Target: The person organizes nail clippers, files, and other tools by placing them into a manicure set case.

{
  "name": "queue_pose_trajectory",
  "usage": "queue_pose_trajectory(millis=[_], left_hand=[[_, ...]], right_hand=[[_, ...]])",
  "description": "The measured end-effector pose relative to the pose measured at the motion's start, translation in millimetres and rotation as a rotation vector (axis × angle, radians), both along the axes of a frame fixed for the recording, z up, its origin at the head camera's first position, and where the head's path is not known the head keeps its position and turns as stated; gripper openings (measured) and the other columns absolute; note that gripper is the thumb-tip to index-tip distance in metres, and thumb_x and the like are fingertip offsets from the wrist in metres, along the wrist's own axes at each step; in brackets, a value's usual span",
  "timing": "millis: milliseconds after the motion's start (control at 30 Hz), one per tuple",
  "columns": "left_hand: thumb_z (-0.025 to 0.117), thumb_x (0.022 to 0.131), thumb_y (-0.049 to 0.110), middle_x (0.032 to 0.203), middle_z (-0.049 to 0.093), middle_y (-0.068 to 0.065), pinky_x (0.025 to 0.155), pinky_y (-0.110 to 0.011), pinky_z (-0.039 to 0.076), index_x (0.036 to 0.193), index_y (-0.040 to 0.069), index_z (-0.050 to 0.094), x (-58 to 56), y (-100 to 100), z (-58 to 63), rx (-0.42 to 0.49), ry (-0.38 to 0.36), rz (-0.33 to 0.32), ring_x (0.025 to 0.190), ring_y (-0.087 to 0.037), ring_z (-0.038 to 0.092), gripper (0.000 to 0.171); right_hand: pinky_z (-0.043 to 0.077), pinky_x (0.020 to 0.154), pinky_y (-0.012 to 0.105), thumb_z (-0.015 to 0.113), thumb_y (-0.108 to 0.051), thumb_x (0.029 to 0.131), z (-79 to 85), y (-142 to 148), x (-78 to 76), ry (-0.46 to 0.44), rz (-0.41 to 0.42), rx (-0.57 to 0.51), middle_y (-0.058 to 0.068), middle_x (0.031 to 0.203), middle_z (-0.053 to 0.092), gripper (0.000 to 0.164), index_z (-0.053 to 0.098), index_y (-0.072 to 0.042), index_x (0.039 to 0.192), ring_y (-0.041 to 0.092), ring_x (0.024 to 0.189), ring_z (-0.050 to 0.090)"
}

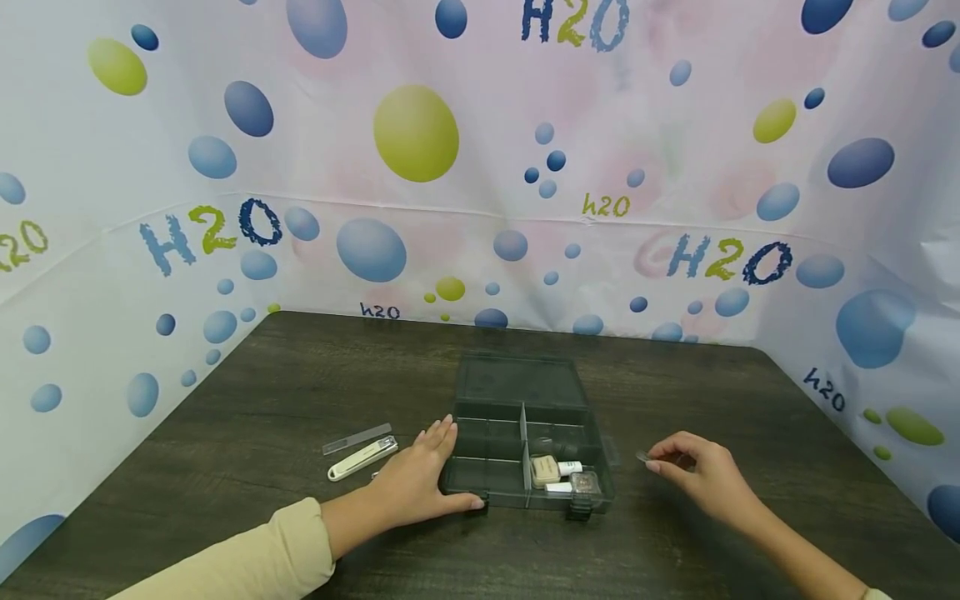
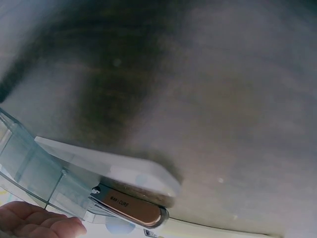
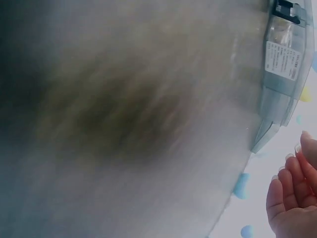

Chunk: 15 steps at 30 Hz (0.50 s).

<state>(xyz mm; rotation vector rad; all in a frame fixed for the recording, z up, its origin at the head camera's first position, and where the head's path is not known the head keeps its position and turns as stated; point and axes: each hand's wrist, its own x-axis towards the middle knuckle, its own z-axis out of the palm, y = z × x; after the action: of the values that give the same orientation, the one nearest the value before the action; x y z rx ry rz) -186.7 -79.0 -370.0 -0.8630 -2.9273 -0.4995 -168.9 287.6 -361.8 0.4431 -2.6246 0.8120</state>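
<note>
A dark see-through divided box [image 1: 489, 498] lies with its lid [image 1: 517, 380] folded back. My left hand [image 1: 416, 479] rests along its left side, fingers extended and thumb at the front edge. To the right of the box, my right hand [image 1: 697, 475] pinches a small clear piece [image 1: 643, 456] between thumb and fingertips; its kind cannot be told. The front right compartment holds a beige nail polish bottle [image 1: 543, 472] and a glittery nail polish bottle [image 1: 585, 483], both with white caps. Left of my left hand lie cream nail clippers [image 1: 363, 459] and a pale nail file [image 1: 357, 439].
The dark wooden table [image 1: 360, 358] ends at a white wall covering [image 1: 465, 200] with coloured dots. The left wrist view shows the clippers [image 2: 130, 206] beside the file [image 2: 109, 168]. A printed label [image 3: 282, 60] sits on the box's side in the right wrist view.
</note>
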Motion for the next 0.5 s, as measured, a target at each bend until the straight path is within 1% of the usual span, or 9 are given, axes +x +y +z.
queue_pose_trajectory(millis=[233,500], left_hand=[[0.061,0.073,0.061,0.144,0.029,-0.024,0.104,-0.047,0.034,0.137,-0.006,0.031,-0.1,0,0.2,0.005,-0.008,0.003,0.132,-0.038,0.031,0.098],[0.061,0.073,0.062,0.144,0.029,-0.023,0.103,-0.048,0.035,0.137,-0.006,0.032,-0.2,0,0.5,0.001,-0.007,0.007,0.131,-0.038,0.032,0.098]], right_hand=[[0.045,0.055,0.018,0.071,-0.006,0.074,1.5,-14,-11.1,0.036,0.022,-0.029,-0.006,0.075,0.061,0.011,0.066,-0.013,0.079,-0.006,0.064,0.049],[0.046,0.055,0.018,0.07,-0.007,0.075,0.5,-30,-25.4,0.037,0.029,-0.051,-0.004,0.076,0.062,0.008,0.067,-0.012,0.08,-0.005,0.064,0.049]])
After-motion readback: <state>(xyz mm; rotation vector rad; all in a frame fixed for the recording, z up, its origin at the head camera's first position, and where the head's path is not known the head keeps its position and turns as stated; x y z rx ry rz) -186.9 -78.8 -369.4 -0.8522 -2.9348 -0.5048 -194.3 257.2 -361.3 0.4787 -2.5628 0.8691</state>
